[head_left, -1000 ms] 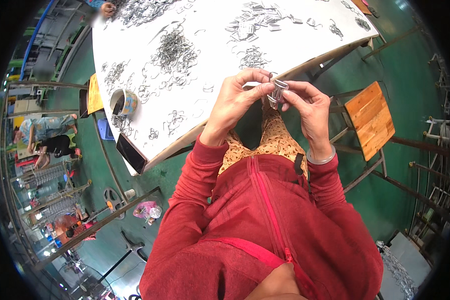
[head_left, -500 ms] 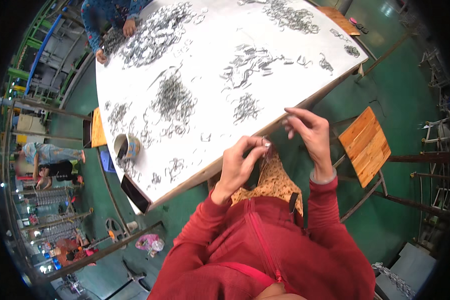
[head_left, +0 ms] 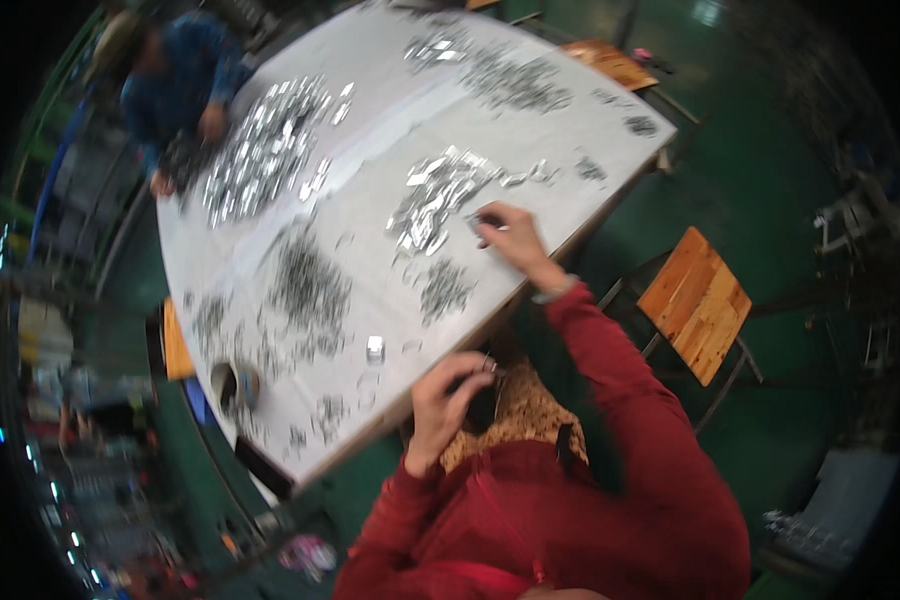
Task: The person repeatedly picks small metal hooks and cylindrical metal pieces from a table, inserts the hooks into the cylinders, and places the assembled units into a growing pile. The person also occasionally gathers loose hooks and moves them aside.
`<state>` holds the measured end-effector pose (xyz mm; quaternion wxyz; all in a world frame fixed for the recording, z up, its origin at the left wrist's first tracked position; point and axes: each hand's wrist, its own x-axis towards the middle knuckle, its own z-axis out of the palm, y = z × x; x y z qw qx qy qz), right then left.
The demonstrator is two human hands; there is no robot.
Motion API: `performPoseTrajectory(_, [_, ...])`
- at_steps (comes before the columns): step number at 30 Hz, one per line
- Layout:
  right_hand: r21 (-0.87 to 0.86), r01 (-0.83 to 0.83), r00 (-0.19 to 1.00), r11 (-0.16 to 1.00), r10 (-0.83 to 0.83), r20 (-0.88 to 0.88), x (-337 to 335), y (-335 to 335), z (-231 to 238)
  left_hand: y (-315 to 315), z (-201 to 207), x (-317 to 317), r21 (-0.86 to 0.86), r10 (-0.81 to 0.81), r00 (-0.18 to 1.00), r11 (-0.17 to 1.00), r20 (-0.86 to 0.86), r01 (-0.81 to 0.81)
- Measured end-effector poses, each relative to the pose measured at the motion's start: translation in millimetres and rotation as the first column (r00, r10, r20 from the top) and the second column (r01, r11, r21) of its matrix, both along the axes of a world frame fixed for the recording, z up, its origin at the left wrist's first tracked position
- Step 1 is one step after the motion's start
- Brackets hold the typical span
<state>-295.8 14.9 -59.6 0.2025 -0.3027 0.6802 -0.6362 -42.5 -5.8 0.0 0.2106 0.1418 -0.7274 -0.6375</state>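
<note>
My left hand is closed in a pinch just off the near edge of the white-topped table. A small metal piece shows at its fingertips, too small to tell its kind. My right hand is over the table with fingers curled together; blur hides what they hold, if anything. Close to its fingertips lies a heap of shiny flat metal pieces. Nearer to me is a small pile of thin wire-like metal parts. A single shiny piece lies left of it.
More wire-like parts and a large shiny heap cover the table's left and far side. A cup-like container stands near the left corner. A co-worker sits at the far left. A wooden stool stands right.
My right hand has moved from beside the left hand out over the table, and its fingers have closed. My left hand still pinches near the edge. The whole view has shifted and blurred.
</note>
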Motion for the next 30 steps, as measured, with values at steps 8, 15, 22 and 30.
performPoseTrajectory(8, [-0.12, -0.052, 0.981, 0.991, 0.073, 0.179, 125, 102, 83, -4, 0, 3, -0.221, -0.017, 0.992, 0.975, -0.126, -0.012])
performPoseTrajectory(15, [-0.271, 0.036, 0.985, 0.962, 0.012, 0.175, 145, 97, 87, -9, 10, 9, -0.257, -0.056, 0.998, 0.965, -0.027, 0.048])
performPoseTrajectory(22, [-0.291, 0.08, 0.939, 0.953, 0.026, 0.342, 145, 99, 80, -52, -14, 9, -0.211, 0.315, 0.937, 0.916, -0.151, -0.342])
performPoseTrajectory(30, [-0.201, 0.108, 0.934, 0.974, -0.03, 0.357, 137, 107, 74, -221, -70, -30, -0.871, 0.69, 0.707, 0.433, 0.156, -0.231])
